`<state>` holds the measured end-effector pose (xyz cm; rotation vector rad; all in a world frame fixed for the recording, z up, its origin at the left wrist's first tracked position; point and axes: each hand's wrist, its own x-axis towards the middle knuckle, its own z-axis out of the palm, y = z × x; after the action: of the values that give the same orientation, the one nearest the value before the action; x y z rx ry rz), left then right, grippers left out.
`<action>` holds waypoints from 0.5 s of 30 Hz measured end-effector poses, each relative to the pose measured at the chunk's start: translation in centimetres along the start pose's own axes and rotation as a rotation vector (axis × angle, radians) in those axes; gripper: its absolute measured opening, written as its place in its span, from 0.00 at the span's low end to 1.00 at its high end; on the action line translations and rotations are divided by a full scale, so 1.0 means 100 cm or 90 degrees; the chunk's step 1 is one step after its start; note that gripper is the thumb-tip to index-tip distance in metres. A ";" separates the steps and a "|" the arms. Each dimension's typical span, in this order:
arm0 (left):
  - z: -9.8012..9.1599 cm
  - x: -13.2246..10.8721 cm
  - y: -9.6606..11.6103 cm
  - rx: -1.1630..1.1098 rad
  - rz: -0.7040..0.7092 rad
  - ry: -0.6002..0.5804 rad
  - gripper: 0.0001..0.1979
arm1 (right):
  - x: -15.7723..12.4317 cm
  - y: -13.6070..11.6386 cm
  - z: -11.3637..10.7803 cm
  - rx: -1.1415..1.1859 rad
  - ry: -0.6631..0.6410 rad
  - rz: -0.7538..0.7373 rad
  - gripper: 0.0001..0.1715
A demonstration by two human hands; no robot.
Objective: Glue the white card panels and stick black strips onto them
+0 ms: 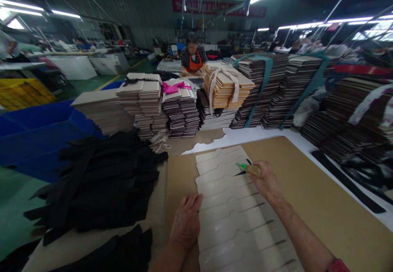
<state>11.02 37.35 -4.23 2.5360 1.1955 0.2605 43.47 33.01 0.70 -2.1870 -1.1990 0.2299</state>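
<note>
The two hands are apart. The right hand [266, 182] is closed around one hand tool [251, 169], a brown handle with a green tip, over the far part of a fanned row of pale panels [229, 198]. The left hand [186, 219] lies along the row's left edge, fingers stretched forward and fingertips at that edge; its thumb is hidden, so I cannot tell whether it pinches anything.

The panels lie between the hands and run on ahead of them. The row's long axis points away from the body, veering slightly left at the far end; each panel lies crosswise, overlapping its neighbour. The right hand is nearer the far end, and the tool's green tip points left across the panels. Just below the tip is one dark sliver [241, 173]. I count at least seven panels, though the near ones blur together and there may be more.

Under the row is one brown board [307, 178] on the desk [158, 210]. To the left are two heaps of black strips, one larger [104, 182] and one nearer [113, 251]. Beyond the board, left to right, stand one loose pale stack [100, 106], one tied with black [141, 100], one with a pink cloth [175, 87], one tan bundle [225, 86] and two tall brown stacks with teal bands [254, 86]. One person in an orange apron [195, 62] is behind them.
</note>
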 end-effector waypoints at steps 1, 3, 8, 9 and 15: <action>0.000 0.000 0.000 0.000 0.001 0.002 0.29 | 0.001 0.000 -0.002 -0.013 0.009 0.012 0.16; 0.000 0.001 0.001 0.000 0.002 0.005 0.29 | 0.002 0.000 -0.004 -0.032 0.021 0.028 0.15; -0.002 0.002 0.003 -0.003 0.004 0.003 0.28 | -0.006 -0.013 0.003 -0.015 -0.039 -0.025 0.16; -0.002 0.002 0.003 -0.003 0.001 0.003 0.28 | -0.009 -0.016 0.005 -0.007 -0.055 -0.039 0.16; 0.001 0.001 0.001 -0.008 -0.009 -0.002 0.28 | -0.019 -0.031 0.012 -0.010 -0.051 -0.035 0.15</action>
<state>11.19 37.28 -4.27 2.5157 1.2057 0.2599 39.73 33.19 1.32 -2.1737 -1.3066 0.2885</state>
